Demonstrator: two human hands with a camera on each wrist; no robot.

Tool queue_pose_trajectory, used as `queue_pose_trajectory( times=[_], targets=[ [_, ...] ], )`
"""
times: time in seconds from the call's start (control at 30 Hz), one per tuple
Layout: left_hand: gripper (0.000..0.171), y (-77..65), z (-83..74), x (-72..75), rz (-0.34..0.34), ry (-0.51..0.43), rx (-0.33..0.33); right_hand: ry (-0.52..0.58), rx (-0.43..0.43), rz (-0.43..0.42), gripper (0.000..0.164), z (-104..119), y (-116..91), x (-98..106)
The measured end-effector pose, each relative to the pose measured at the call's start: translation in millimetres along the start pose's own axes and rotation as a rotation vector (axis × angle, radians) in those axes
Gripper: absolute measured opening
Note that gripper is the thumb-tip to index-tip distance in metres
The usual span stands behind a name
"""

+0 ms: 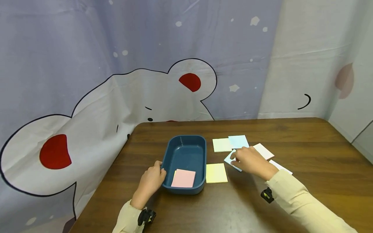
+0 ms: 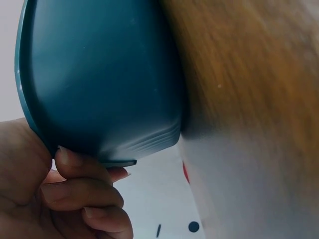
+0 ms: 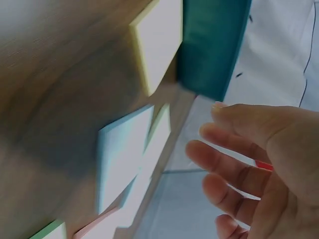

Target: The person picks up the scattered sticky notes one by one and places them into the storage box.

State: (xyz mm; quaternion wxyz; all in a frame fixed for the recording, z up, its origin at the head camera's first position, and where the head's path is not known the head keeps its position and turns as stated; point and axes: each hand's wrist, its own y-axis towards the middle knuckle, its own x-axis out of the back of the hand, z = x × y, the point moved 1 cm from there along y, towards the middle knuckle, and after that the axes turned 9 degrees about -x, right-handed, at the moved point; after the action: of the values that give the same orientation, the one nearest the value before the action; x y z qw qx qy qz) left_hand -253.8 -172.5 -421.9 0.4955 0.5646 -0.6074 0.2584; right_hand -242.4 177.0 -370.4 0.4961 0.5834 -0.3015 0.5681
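Note:
My left hand [image 1: 150, 181] grips the left rim of a dark teal plastic bin [image 1: 186, 152], its fingers curled at the edge in the left wrist view. Inside the bin lies a pink sticky note pad [image 1: 184, 179] with a yellow edge showing beneath it. My right hand [image 1: 253, 160] hovers over a light blue sticky note pad [image 1: 231, 160], partly covering it in the head view. In the right wrist view the fingers are loosely bent and apart from that pad, with nothing between them. A yellow pad [image 1: 216, 173] lies against the bin's right side.
Behind the right hand lie a pale green pad [image 1: 221, 145] and another light blue pad [image 1: 238, 141]. Two pale pads, one pinkish [image 1: 264, 151], the other whitish [image 1: 282, 167], sit around the right wrist. The wooden table [image 1: 320, 155] ends at a printed curtain [image 1: 233, 48].

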Motion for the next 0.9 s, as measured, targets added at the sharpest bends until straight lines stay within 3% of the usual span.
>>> queue_pose_trajectory(
  times=[0.4,0.5,0.57,0.73,0.9],
  targets=[
    [0.034,-0.2,-0.2,1.4,0.003,-0.002,0.003,0.095,-0.324,0.181,0.034,-79.1,-47.9,5.1],
    [0.034,0.5,-1.1,1.2,0.003,-0.004,0.005,0.083,-0.381,0.231,0.030,-97.2,-58.8,9.2],
    [0.034,0.8,-1.6,1.1,0.006,-0.006,0.006,0.082,-0.409,0.266,0.025,-106.4,-65.6,10.6],
    [0.035,1.2,-2.8,1.8,0.013,-0.004,0.010,0.098,-0.440,0.350,0.036,-119.1,-74.9,12.0],
    [0.036,0.5,-1.7,1.7,0.029,-0.003,0.024,0.119,-0.447,0.361,0.036,-120.4,-78.1,8.1]
  ],
)
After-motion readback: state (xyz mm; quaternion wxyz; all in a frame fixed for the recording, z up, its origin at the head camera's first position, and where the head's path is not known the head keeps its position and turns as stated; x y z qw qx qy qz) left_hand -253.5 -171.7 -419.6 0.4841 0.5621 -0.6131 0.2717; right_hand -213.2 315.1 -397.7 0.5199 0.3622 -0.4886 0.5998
